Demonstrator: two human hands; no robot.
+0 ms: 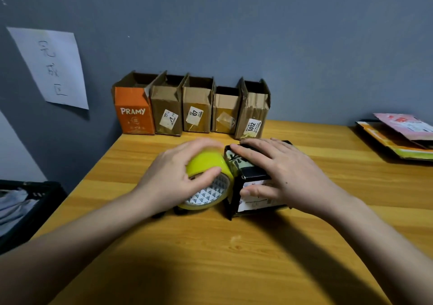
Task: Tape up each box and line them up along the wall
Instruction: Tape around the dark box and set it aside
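Five boxes are already standing in a row against the wall point(304, 47): an orange box point(134, 111) and four brown boxes point(210, 108) beside it. Their tops are looking open from here, so I cannot tell how well they are taped. A black box point(254, 176) is still sitting in the middle of the table point(210, 258). The right hand point(281, 173) is resting over it, fingers gripping its top and front. The left hand point(173, 176) is holding the yellow tape roll point(208, 176) against the box. This box seems to be getting its tape now, then it needs to join the row.
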